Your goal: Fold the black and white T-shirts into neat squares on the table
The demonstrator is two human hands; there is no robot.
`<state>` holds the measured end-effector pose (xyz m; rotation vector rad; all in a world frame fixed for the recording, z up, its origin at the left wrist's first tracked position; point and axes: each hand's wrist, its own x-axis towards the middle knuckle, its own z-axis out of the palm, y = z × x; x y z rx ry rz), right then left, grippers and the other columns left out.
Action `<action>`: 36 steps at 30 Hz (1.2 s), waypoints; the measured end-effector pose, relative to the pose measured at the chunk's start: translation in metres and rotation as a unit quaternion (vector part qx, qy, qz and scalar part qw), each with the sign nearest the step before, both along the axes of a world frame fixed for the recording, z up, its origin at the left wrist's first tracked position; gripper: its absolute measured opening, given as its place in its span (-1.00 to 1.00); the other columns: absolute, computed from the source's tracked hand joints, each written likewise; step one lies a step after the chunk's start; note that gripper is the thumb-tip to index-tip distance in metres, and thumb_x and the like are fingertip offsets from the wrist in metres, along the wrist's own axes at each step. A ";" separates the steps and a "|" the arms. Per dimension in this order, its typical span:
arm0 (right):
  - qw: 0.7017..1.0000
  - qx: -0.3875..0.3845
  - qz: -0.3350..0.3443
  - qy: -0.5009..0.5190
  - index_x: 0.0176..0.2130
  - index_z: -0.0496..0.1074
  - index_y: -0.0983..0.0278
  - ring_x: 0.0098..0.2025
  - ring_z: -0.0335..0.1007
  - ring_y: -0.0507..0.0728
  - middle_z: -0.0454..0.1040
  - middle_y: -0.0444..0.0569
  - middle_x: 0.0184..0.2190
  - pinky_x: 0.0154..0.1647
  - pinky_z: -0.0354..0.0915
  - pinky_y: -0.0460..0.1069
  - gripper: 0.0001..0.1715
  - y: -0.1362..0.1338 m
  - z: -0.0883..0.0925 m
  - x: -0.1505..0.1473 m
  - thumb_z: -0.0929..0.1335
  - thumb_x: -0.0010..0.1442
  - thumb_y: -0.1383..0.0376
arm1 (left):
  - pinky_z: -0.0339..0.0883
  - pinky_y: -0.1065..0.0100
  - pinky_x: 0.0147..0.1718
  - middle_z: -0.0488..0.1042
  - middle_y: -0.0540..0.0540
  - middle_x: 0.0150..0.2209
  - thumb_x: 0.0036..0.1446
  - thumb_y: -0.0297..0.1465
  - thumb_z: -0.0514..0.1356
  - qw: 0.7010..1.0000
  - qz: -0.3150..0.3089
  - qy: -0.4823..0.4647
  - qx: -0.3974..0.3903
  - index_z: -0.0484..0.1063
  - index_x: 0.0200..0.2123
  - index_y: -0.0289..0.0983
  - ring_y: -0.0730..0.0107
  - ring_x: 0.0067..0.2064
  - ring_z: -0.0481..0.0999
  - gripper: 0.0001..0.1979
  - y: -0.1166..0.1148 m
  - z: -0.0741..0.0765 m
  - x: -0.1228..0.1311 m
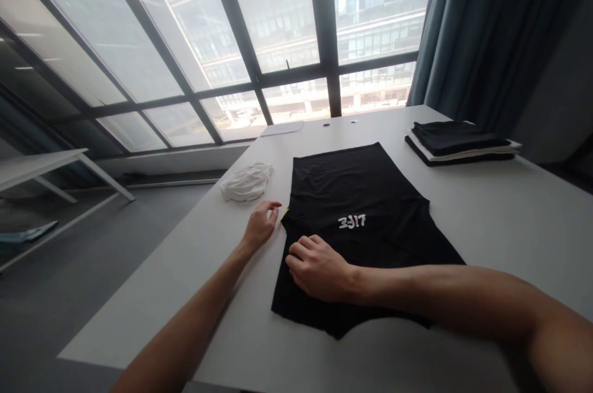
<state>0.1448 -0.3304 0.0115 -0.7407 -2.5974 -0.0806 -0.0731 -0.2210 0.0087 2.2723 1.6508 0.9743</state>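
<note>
Black, white-lettered cloth garment (347, 183) lay flat on white worktop (519, 220) | my left grip (260, 226) hovered parted beside its edge | my right grip (319, 268) curled over it, pinch unclear

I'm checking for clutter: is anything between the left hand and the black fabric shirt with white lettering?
Nothing visible blocks the left hand from the shirt; a small yellow patch shows at its edge. The crumpled white cloth lies aside.

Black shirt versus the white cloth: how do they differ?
The black shirt lies spread flat; the white cloth is bunched up. The shirt bears white lettering; none shows on the cloth. The shirt's spread is far larger than the cloth's. Both lie on the white table.
</note>
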 end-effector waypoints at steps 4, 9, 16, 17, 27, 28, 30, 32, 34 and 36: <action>0.998 -0.003 0.060 -0.023 -0.25 0.48 0.30 -0.20 0.34 0.18 0.50 0.07 -0.24 -0.18 0.27 0.06 -0.75 -0.004 -0.001 -0.003 0.25 0.36 0.27 | 0.19 0.14 0.26 0.47 -0.15 0.18 0.38 -0.32 -0.06 0.993 -0.112 0.042 -0.002 0.45 0.13 -0.20 0.21 0.23 0.41 -0.60 -0.020 0.004 0.013; 0.995 -0.078 0.038 0.049 -0.26 0.50 0.28 -0.19 0.43 0.13 0.54 0.03 -0.22 -0.10 0.32 0.00 -0.75 0.003 -0.006 -0.005 0.26 0.35 0.27 | -0.15 -0.18 0.36 0.05 -0.17 0.44 0.36 -0.21 0.05 0.960 -0.179 0.177 -0.119 0.18 0.38 -0.17 0.00 0.46 -0.03 -0.44 -0.029 -0.009 0.021; 0.888 -0.378 -0.182 0.187 -0.21 0.56 0.32 -0.15 0.50 0.15 0.59 0.05 -0.22 -0.08 0.39 -0.02 -0.79 0.079 0.023 0.029 0.33 0.21 0.42 | 0.18 0.05 0.27 0.43 -0.20 0.22 0.36 -0.28 0.02 0.991 -0.114 0.073 -0.017 0.39 0.23 -0.22 0.12 0.25 0.37 -0.56 -0.016 -0.003 0.018; 0.851 -0.443 -0.204 0.193 -0.23 0.56 0.33 -0.17 0.50 0.15 0.58 0.06 -0.25 -0.15 0.43 -0.03 -0.81 0.089 0.027 0.036 0.34 0.20 0.42 | 0.23 0.07 0.24 0.49 -0.18 0.15 0.33 -0.30 0.05 0.992 -0.109 0.067 -0.006 0.46 0.15 -0.21 0.12 0.19 0.43 -0.61 -0.015 -0.003 0.018; 0.631 -0.700 -0.178 0.284 -0.17 0.52 0.32 -0.20 0.52 0.17 0.50 0.14 -0.09 -0.23 0.54 0.14 -0.81 0.110 0.049 0.069 0.40 0.19 0.30 | 0.32 0.10 0.12 0.61 -0.07 -0.06 0.18 -0.34 0.21 0.991 -0.123 0.054 -0.024 0.61 -0.15 -0.14 0.13 0.01 0.51 -0.79 -0.009 -0.007 0.018; 0.634 -0.697 -0.176 0.284 -0.17 0.53 0.32 -0.19 0.53 0.19 0.50 0.14 -0.08 -0.23 0.54 0.13 -0.80 0.110 0.049 0.070 0.40 0.19 0.30 | 0.32 0.10 0.13 0.61 -0.07 -0.05 0.18 -0.35 0.21 0.991 -0.125 0.052 -0.026 0.61 -0.11 -0.13 0.13 0.02 0.50 -0.76 -0.008 -0.007 0.018; 0.660 -0.673 -0.177 0.283 -0.16 0.54 0.33 -0.16 0.54 0.19 0.52 0.15 -0.06 -0.22 0.52 0.08 -0.79 0.111 0.047 0.069 0.40 0.19 0.30 | 0.30 0.11 0.15 0.59 -0.08 0.01 0.21 -0.35 0.19 0.989 -0.137 0.042 -0.024 0.60 -0.02 -0.12 0.14 0.06 0.47 -0.70 -0.009 -0.008 0.018; 0.715 -0.619 -0.183 0.268 -0.16 0.57 0.34 -0.14 0.53 0.18 0.56 0.14 -0.08 -0.20 0.49 0.02 -0.79 0.111 0.042 0.066 0.39 0.20 0.34 | 0.26 0.12 0.19 0.54 -0.08 0.08 0.26 -0.34 0.15 0.987 -0.156 0.039 -0.024 0.55 0.08 -0.12 0.15 0.12 0.43 -0.65 -0.010 -0.009 0.020; 0.789 -0.537 -0.185 0.235 -0.18 0.60 0.35 -0.16 0.53 0.18 0.59 0.10 -0.16 -0.17 0.46 0.00 -0.78 0.109 0.036 0.060 0.37 0.21 0.37 | 0.21 0.09 0.23 0.49 -0.07 0.16 0.30 -0.32 0.13 0.983 -0.172 0.054 -0.035 0.49 0.16 -0.09 0.15 0.18 0.38 -0.61 -0.010 -0.009 0.020; 0.869 -0.418 -0.168 0.204 -0.17 0.61 0.35 -0.13 0.53 0.19 0.60 0.08 -0.19 -0.06 0.43 0.03 -0.76 0.105 0.027 0.054 0.35 0.22 0.39 | 0.16 0.07 0.27 0.44 -0.06 0.21 0.32 -0.31 0.10 0.980 -0.181 0.064 -0.046 0.43 0.21 -0.07 0.15 0.22 0.35 -0.59 -0.010 -0.007 0.019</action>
